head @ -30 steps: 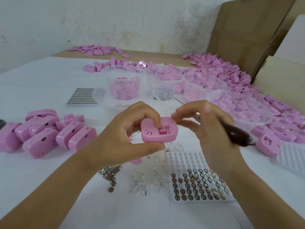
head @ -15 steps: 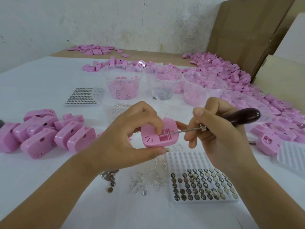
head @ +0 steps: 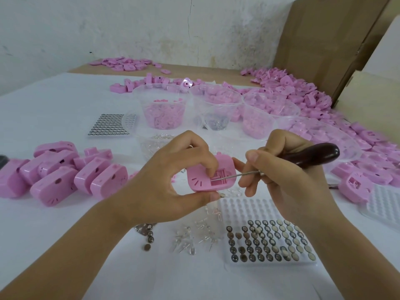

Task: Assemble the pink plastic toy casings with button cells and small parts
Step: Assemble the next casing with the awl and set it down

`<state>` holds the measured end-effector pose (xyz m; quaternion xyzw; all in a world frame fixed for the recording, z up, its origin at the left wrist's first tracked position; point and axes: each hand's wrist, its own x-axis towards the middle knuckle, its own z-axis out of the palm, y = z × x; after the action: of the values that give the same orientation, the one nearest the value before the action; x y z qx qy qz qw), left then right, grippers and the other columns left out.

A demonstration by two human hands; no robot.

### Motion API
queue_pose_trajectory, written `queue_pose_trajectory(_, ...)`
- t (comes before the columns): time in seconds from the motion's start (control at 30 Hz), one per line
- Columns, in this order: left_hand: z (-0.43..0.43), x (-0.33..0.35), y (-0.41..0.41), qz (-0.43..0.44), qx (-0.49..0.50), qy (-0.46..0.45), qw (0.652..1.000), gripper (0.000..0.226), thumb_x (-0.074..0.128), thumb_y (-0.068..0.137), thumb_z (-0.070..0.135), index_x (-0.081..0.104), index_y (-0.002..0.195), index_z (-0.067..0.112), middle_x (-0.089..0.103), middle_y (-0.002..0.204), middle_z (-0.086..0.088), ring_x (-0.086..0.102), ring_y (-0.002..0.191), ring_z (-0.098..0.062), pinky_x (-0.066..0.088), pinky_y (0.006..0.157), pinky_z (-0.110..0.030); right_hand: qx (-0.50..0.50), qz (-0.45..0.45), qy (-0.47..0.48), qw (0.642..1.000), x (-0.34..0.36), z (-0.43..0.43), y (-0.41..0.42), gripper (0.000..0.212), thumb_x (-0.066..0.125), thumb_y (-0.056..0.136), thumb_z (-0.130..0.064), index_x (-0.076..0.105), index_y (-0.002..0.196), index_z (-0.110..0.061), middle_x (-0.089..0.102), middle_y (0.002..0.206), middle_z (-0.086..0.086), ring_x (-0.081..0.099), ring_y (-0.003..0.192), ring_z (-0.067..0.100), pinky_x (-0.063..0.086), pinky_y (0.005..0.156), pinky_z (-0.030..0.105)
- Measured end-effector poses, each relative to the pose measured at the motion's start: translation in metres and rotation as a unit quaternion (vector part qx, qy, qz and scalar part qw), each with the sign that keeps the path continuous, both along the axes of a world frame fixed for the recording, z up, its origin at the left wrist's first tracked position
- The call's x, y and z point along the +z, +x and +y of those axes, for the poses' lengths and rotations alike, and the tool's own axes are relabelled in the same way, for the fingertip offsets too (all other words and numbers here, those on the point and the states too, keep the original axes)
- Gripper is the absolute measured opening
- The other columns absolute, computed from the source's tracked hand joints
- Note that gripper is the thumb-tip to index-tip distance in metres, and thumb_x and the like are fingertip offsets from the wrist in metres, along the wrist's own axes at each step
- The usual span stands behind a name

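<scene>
Centrally, left hand (head: pixel 164 180) fingers pinching pink casing (head: pixel 211 177), right hand (head: pixel 290 176) fingers gripping awl (head: pixel 303 161), tip inside casing

1. The left hand's (head: pixel 173 180) fingers (head: pixel 201 152) cover the casing's (head: pixel 200 182) upper left face, and the thumb hides part of its lower edge.
2. The pointed tool's (head: pixel 313 155) tip sits in the casing's open compartment; what it touches there is too small to tell.
3. Right of the casing, the right hand (head: pixel 287 180) hides the tool's middle.
4. Below the casing, loose button cells (head: pixel 150 234) lie partly under the left wrist.
5. Far left of the casing, a dark object (head: pixel 2 161) is cut off by the picture's edge.
6. Far right of the casing, a white tray (head: pixel 383 204) is cut off too.
7. Behind the casing, the small clear cup's (head: pixel 216 124) greyish contents are too blurred to name.
</scene>
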<state>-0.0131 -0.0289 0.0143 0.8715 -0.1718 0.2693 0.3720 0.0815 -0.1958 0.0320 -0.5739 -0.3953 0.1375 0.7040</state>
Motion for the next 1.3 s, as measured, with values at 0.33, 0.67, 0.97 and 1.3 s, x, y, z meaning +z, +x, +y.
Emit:
queue_pose_trajectory(0.33,0.0002,0.0006,-0.0022,0.009,0.011,0.026,1.000,0.019,0.067,0.072,0.036,0.054,0.085,0.031,0.048,0.094,0.006,0.052,0.081,-0.012,0.045,0.067,-0.020,0.009,-0.033,0.022,0.999,-0.0073,-0.0004,0.0038,0.020,0.065,0.065,-0.016,0.054,0.049,-0.019,0.061,0.047,0.003,0.061,0.041,0.019,0.047,0.042,0.022)
queue_pose_trajectory(0.67,-0.0016,-0.0002,-0.0017,0.038,-0.012,0.012,0.999,0.019,0.066,0.074,0.036,0.051,0.085,0.032,0.041,0.093,0.013,0.049,0.081,-0.013,0.041,0.068,-0.019,0.059,0.041,0.059,0.996,-0.0033,-0.0018,0.0034,0.021,0.064,0.064,-0.014,0.052,0.047,-0.019,0.061,0.048,0.010,0.057,0.037,0.019,0.046,0.043,0.018)
queue_pose_trajectory(0.97,-0.0020,0.0011,-0.0024,0.072,-0.037,-0.022,0.997,0.019,0.066,0.074,0.035,0.051,0.086,0.030,0.040,0.094,0.013,0.048,0.083,-0.011,0.039,0.070,-0.012,0.065,0.053,0.046,0.995,-0.0019,-0.0014,0.0027,0.020,0.064,0.062,-0.014,0.051,0.046,-0.016,0.059,0.046,0.012,0.056,0.036,0.020,0.046,0.041,0.018)
queue_pose_trajectory(1.3,-0.0016,0.0017,-0.0019,0.064,-0.035,-0.014,0.997,0.019,0.067,0.073,0.035,0.052,0.085,0.032,0.039,0.091,0.018,0.048,0.079,-0.008,0.038,0.068,-0.011,0.072,0.050,0.046,0.995,-0.0022,-0.0013,0.0034,0.021,0.064,0.062,-0.015,0.052,0.045,-0.020,0.059,0.045,0.012,0.057,0.036,0.019,0.046,0.040,0.019)
